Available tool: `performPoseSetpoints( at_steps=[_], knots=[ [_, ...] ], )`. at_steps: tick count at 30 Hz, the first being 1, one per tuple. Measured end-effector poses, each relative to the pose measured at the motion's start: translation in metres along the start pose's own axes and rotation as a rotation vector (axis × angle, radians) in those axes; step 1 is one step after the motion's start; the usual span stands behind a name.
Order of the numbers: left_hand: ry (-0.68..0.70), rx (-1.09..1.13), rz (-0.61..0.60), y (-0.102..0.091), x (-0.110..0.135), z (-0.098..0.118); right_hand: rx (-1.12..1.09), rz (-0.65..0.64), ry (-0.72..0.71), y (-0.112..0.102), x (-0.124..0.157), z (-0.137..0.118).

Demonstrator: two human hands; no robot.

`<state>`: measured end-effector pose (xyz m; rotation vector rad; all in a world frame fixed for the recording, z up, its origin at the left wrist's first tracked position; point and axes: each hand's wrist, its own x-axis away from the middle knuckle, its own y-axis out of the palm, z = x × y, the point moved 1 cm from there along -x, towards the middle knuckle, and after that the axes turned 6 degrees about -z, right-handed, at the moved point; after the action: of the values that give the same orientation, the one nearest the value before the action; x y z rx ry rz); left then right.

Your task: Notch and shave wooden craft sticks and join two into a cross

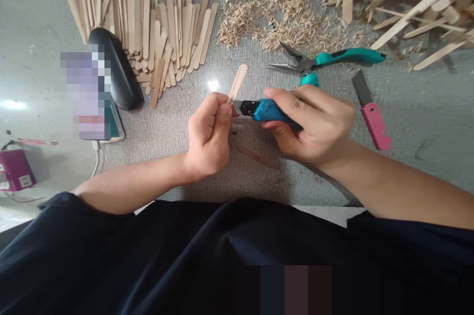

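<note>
My left hand (211, 135) is closed on a popsicle stick (239, 80), thumb on top, and the rounded end points up and away. In my right hand (314, 122) is a blue and black utility knife (268, 110). Its short blade meets the stick beside my left thumb; whether it has cut in is hard to tell. Below the blade, a darker thin wooden strip (258, 158) lies on the table. Teal-handled pliers (309, 63) lie with jaws apart just beyond my right hand. A pink-handled cutter (375, 120) rests to its right.
Many popsicle sticks (142, 23) are piled at the back left, beside a black case (114, 70) and a phone (117, 125) on a cable. Small wood chips (274, 14) heap at the back middle. Loose sticks (418, 9) cover the back right. A purple plug block (17, 169) sits far left.
</note>
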<state>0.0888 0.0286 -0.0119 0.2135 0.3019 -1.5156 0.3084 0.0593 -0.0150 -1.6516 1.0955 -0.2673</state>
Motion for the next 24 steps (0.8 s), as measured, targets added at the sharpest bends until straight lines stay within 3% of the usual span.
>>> performPoseSetpoints(
  at_steps=[7,16,24],
  knots=[
    [0.031,0.052,-0.027,0.0,-0.002,0.003,0.071,0.164,-0.171,-0.005,-0.01,-0.001],
    [-0.007,0.026,-0.001,0.0,-0.002,0.001,0.052,0.199,-0.189,-0.004,-0.01,0.004],
    [0.004,0.051,-0.009,-0.002,-0.003,0.0,0.188,0.254,-0.19,-0.004,-0.01,0.003]
  ],
)
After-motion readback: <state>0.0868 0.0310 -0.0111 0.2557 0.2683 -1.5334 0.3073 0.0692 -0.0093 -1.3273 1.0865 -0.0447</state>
